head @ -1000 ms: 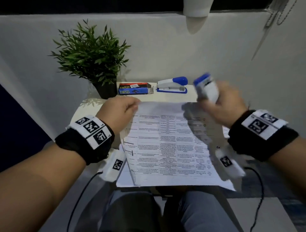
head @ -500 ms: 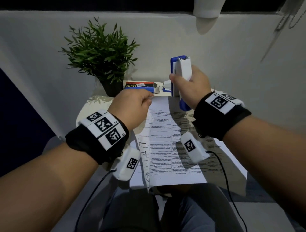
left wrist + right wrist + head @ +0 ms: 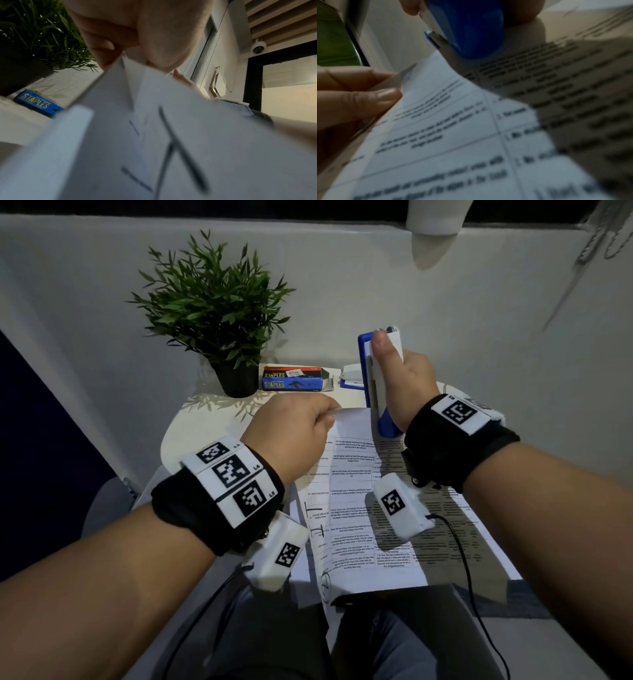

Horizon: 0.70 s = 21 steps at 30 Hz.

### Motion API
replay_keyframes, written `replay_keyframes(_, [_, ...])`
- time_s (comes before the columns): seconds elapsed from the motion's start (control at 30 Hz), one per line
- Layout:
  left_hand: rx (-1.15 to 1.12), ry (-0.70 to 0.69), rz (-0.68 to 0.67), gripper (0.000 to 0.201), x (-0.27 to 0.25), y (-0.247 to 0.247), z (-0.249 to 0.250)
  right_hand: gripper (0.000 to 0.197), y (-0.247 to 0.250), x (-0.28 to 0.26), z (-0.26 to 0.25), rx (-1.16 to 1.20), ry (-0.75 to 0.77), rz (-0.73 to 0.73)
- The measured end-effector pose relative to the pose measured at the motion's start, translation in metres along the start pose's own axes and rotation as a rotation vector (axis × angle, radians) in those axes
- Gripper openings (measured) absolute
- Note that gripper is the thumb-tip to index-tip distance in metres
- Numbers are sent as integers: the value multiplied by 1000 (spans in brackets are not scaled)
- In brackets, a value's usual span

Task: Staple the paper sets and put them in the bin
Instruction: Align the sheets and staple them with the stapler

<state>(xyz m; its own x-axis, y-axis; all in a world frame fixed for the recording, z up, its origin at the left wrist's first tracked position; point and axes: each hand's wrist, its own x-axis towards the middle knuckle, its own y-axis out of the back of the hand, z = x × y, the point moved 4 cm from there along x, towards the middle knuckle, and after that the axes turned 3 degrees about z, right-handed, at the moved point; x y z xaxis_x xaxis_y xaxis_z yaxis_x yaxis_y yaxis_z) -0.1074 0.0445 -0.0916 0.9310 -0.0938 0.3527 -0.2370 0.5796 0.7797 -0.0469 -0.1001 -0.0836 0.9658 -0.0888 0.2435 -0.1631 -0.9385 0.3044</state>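
A white desk [image 3: 191, 422] at frame centre; the left hand [image 3: 291, 433] pinches the paper set's [image 3: 359, 508] top corner; the right hand [image 3: 407, 385] grips an upright stapler [image 3: 368, 371] (blue and white) just beside it.

printed paper set [image 3: 356, 508] lifted at its far corner, blue-white stapler [image 3: 378, 378] upright beside it

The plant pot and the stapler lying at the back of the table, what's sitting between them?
In the head view, a blue staples box lies between the black plant pot and the spare stapler, close beside the stapler.
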Motion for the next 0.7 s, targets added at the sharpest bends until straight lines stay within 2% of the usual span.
replay_keyframes(0.07, [-1, 12, -8, 23, 0, -1, -2, 66, 1, 1, 1, -3, -13, 1])
replay_keyframes(0.13, [6, 27, -9, 23, 3, 0, -4, 53, 9, 7, 6, 31, -61, 69])
replay_keyframes(0.17, [14, 34, -13, 23, 4, 1, -6, 58, 16, 8, 7, 94, -128, 119])
replay_keyframes(0.2, [22, 40, -20, 23, 5, 1, -7, 71, 25, 14, 12, 177, -189, 183])
replay_keyframes(0.27, [40, 42, -25, 23, 5, 1, -10, 92, 49, 29, 26, 283, -215, 302])
replay_keyframes(0.37, [56, 56, -12, 23, 4, 1, -17, 90, 77, 29, 28, 246, -226, 377])
replay_keyframes(0.43, [68, 83, -5, 23, 5, 0, -24, 86, 83, 20, 26, 179, -256, 308])
replay_keyframes(0.5, [103, 109, -8, 24, 8, -2, -33, 71, 79, 3, 27, 67, -291, 192])
replay_keyframes(0.63, [188, 136, 25, 27, 20, 1, -45, 29, 58, -22, 48, -267, -317, -191])
replay_keyframes(0.7, [223, 134, 57, 29, 27, 4, -47, 17, 46, -33, 60, -260, -432, -374])
